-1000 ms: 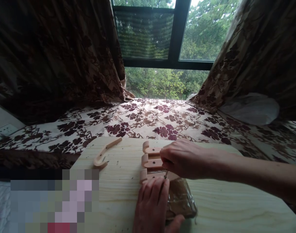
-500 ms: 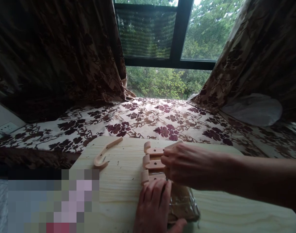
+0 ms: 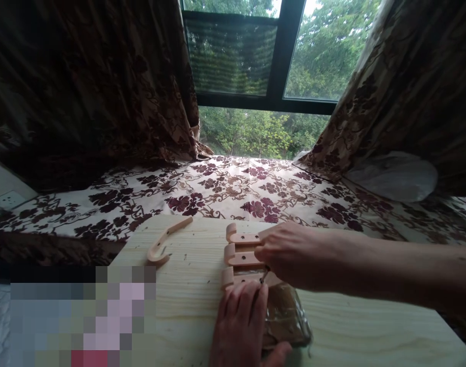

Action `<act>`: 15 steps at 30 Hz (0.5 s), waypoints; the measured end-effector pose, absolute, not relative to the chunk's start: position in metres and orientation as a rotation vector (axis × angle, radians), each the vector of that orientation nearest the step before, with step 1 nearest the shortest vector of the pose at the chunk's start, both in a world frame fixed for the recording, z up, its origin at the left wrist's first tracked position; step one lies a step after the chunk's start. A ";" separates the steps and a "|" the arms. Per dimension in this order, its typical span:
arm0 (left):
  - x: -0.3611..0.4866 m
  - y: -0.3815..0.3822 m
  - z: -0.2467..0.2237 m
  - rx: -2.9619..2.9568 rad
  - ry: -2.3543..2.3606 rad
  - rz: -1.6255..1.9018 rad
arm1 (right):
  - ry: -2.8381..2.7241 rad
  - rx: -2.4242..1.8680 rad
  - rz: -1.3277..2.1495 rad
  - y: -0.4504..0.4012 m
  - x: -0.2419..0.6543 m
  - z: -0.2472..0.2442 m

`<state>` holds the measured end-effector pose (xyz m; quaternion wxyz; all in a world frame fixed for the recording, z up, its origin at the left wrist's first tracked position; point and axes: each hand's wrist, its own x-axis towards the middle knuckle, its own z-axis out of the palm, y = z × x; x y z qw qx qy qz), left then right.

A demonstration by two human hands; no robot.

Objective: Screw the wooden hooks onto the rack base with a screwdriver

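Three pale wooden hooks lie side by side on a brown taped package (image 3: 288, 316), their curved ends to the left. The nearest hook (image 3: 227, 278) has my left hand (image 3: 242, 316) pressed on its front edge, thumb stretched over the package. My right hand (image 3: 280, 252) is closed above the right part of the hooks, in a pinch around something small and dark at the nearest hook, too small to name. The middle hook (image 3: 243, 258) and the far hook (image 3: 245, 238) show dark holes.
A separate wooden hook (image 3: 155, 252) lies on the light wooden board (image 3: 187, 306) at the left, with small dark bits around it. Behind are a floral cloth (image 3: 233, 188), curtains, a window and a white bag (image 3: 396, 176).
My right hand has turned slightly and its wrist has risen, showing more of the nearest hook and a dark thin piece under the fingers. My left hand stays nearly in place.
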<state>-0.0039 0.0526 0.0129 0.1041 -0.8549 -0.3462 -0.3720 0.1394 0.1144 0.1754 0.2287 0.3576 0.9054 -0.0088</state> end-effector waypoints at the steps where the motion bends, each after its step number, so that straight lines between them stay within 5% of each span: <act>1: -0.004 0.053 0.013 -2.515 -1.018 -1.101 | 2.526 0.948 0.012 0.111 0.139 0.174; 7: -0.002 0.053 0.014 -2.500 -1.037 -1.070 | 2.629 0.729 0.261 0.097 0.137 0.160; 15: -0.012 0.063 -0.016 -2.477 -0.921 -0.920 | 2.509 1.062 -0.042 0.119 0.143 0.169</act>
